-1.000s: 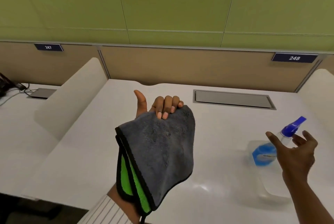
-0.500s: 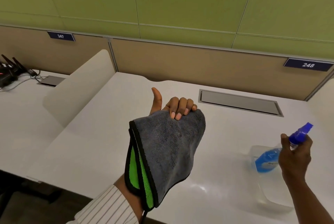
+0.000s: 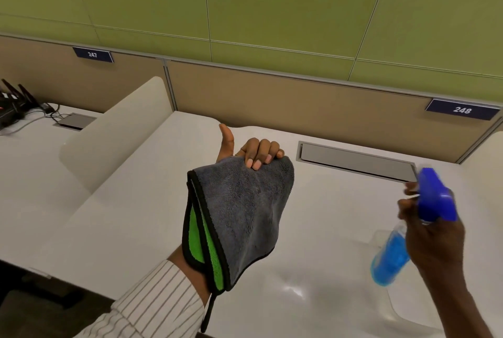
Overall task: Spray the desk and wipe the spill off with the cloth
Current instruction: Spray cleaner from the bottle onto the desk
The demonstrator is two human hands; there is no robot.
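A grey cloth [image 3: 242,212] with a green inner side and black edging hangs folded over my left hand [image 3: 253,151], whose fingers curl over its top edge while the thumb points up. It is held above the middle of the white desk [image 3: 130,215]. At the right, my right hand [image 3: 432,231] grips a spray bottle [image 3: 392,258] of blue liquid, lifted off the desk and tilted, its blue trigger head [image 3: 435,196] pointing up and left. No spill stands out on the glossy surface.
A grey cable hatch [image 3: 353,160] is set into the desk's back. Beige dividers [image 3: 114,136] flank the desk, with a tan panel behind labelled 247 and 248. A black device with antennas and cables [image 3: 16,108] sits on the neighbouring desk at left.
My right hand closed on the spray bottle where it stood on the desk and has lifted it, tilted. My left hand keeps holding the cloth in about the same place.
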